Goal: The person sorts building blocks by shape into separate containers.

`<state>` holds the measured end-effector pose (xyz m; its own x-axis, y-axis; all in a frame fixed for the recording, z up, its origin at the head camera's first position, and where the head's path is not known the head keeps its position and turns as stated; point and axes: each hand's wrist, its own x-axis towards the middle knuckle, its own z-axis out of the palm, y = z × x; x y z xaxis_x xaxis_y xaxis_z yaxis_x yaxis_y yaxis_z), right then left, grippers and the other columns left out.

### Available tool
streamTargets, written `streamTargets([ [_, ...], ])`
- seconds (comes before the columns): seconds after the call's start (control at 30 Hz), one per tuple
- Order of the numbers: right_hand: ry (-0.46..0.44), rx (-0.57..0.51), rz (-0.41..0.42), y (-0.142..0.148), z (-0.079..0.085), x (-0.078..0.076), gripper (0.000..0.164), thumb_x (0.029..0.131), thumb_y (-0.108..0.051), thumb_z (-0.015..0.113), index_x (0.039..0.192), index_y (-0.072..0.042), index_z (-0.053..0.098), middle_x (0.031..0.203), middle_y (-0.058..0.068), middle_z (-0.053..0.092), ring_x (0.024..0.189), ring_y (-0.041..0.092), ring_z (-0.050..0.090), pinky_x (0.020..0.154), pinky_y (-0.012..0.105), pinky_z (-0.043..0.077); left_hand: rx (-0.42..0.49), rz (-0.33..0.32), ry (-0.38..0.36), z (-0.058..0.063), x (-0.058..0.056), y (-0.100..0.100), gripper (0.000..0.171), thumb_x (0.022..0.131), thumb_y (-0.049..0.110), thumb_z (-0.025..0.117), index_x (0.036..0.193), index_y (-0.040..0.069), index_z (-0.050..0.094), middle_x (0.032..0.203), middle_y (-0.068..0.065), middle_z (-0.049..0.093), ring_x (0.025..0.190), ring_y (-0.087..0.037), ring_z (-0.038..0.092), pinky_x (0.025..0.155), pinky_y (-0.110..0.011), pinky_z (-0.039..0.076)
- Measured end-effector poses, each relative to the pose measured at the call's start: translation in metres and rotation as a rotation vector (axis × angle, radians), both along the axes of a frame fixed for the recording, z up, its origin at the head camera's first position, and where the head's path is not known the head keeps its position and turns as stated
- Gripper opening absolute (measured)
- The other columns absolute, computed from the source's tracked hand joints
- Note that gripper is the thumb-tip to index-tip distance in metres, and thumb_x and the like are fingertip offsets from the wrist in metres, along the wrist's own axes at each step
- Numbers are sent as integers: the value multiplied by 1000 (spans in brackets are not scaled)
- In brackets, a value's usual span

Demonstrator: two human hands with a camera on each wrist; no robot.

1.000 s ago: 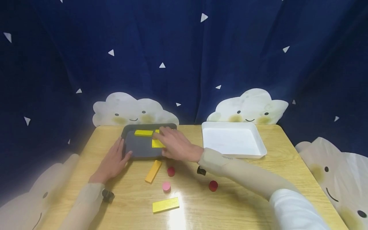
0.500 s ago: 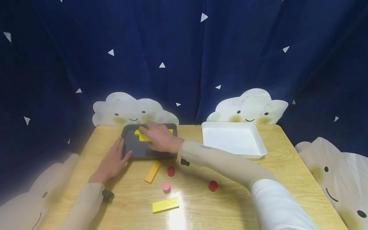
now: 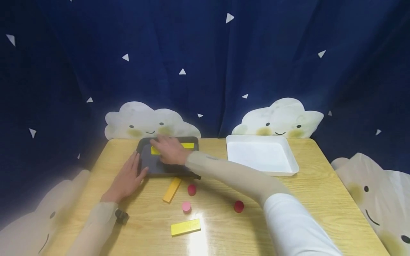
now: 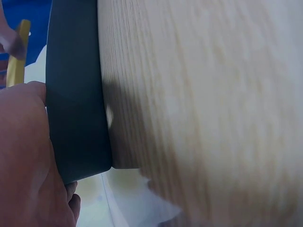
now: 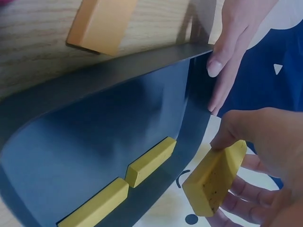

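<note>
I have the held yellow block over the far left part of the dark tray, raised above its rim in the left wrist view. In the right wrist view its long axis slants from lower left to upper right, one end face pointing down-left, roughly in line with two other blocks. Those, the upper tray block and the lower tray block, lie end to end along the tray's far wall.

Compared with half a second ago, I see the right hand farther left, block and forearm with it; the left hand rests where it did, and the loose pieces lie as before.

The right hand's fingers are narrowed to the block's thickness, thumb on one side and fingertips on the other. The left hand is spread, fingers straight along the tray's left wall, thumb over the near rim; it only touches the tray.

Outward on the desk, I count an orange block pointing obliquely at the tray, a red disc, a pink disc, a darker red disc and a near yellow block. A white tray stands right of the dark one, before a blue curtain.
</note>
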<state>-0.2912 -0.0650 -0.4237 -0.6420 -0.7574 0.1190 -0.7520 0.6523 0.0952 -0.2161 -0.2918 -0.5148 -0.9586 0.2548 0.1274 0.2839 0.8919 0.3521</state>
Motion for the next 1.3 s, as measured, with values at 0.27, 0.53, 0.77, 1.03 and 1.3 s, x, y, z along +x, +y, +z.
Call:
streamTargets([
  [0.27,8,30,-49,-14,-6,-8,60,96,-28,78,149,-17,54,135,8,60,118,23,62,88,35,61,-1,-7,-1,-1,0,0,82,116,45,42,164,-16,15,173,-36,8,160,-54,14,130,-64,18],
  [0.53,-55,99,-112,-26,-20,-17,67,100,-28,75,160,-19,45,153,9,50,132,22,58,95,36,60,0,-5,-9,-1,1,-1,82,116,44,41,164,-16,15,173,-37,8,160,-54,14,130,-64,17],
  [0.77,-65,127,-143,-31,-28,-22,65,99,-28,76,157,-20,47,152,6,50,131,19,59,92,34,61,-6,-2,-8,0,1,0,81,116,44,42,164,-16,15,173,-36,8,160,-54,14,130,-64,18],
  [1.03,-64,155,-166,-35,-34,-25,68,99,-31,78,158,-20,46,151,6,51,134,20,57,95,34,61,-5,-2,-11,-1,0,0,81,116,43,42,164,-16,15,174,-36,8,160,-53,13,130,-64,17],
  [1.3,-70,158,-175,-41,-46,-30,66,98,-30,79,156,-20,49,143,5,57,128,21,60,89,35,63,-16,3,-23,-2,-1,-1,83,116,46,40,165,-14,13,174,-35,7,161,-53,13,131,-63,17],
])
